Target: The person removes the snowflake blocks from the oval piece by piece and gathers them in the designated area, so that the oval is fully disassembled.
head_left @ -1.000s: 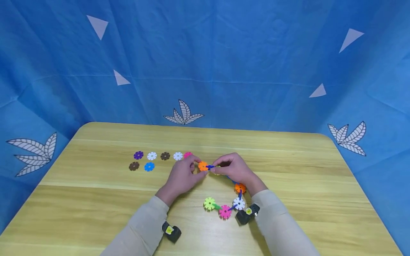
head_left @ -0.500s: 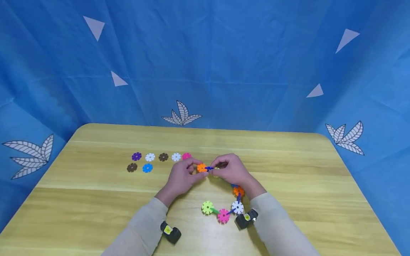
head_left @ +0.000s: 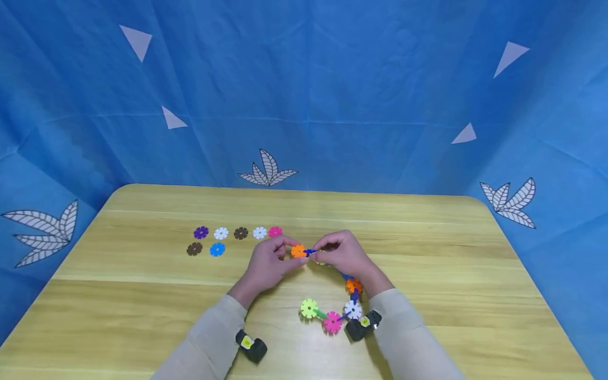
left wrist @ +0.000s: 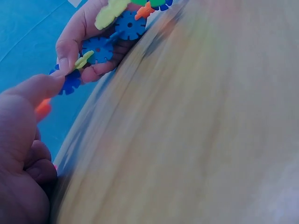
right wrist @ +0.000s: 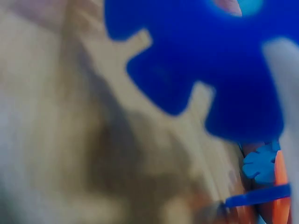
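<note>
My left hand (head_left: 267,265) pinches an orange notched plastic disc (head_left: 298,250) between thumb and fingers. Against that disc sits a dark blue disc (left wrist: 70,84), pinched on its other side by my right hand (head_left: 345,256). From there a chain of interlocked discs runs under the right hand: a yellow one (left wrist: 84,60), then blue discs (left wrist: 97,50). It curves past an orange disc (head_left: 353,286), a white disc (head_left: 353,310) and a pink disc (head_left: 333,322) to a yellow-green disc (head_left: 309,309). A dark blue disc (right wrist: 187,60) fills much of the right wrist view.
Loose discs lie in two rows on the wooden table (head_left: 142,316), left of the hands: a purple one (head_left: 201,233), white ones (head_left: 220,233), brown ones (head_left: 194,249), a blue one (head_left: 217,249) and a pink one (head_left: 275,232). A blue curtain (head_left: 304,79) hangs behind the table.
The head view has shifted slightly, so everything sits a little further left. Both hands keep their pinch at the orange and dark blue discs with hardly any movement.
</note>
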Tool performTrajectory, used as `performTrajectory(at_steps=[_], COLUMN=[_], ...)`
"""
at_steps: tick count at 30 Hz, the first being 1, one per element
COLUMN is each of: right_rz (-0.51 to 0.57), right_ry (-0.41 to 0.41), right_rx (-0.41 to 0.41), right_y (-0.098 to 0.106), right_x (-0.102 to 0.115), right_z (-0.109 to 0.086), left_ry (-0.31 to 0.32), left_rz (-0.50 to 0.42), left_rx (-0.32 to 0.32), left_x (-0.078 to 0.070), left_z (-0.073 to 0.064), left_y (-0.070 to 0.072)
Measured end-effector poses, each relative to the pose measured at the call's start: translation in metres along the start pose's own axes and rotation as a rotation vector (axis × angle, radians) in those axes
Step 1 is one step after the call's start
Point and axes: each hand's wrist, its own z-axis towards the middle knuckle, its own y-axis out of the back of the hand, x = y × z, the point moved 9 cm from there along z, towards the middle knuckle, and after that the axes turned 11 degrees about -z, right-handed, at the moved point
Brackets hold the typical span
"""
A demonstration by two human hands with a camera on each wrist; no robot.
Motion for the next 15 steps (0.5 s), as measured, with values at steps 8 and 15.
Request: performTrajectory(at_steps=[8, 15], right_rz=[-0.008, 0.062], right_ry=[0.001, -0.006], right_rx=[0.009, -0.072], right_y=[0.000, 0.011], right_x=[-0.001, -0.006], right_z=[0.001, -0.002], left_ry=[0.004, -0.031], left_rz=[-0.022, -0.085], left_rx=[-0.022, -0.124], left_x=[0.001, 0.001], left_z=[-0.003, -0.005], left_y=[0.005, 0.019])
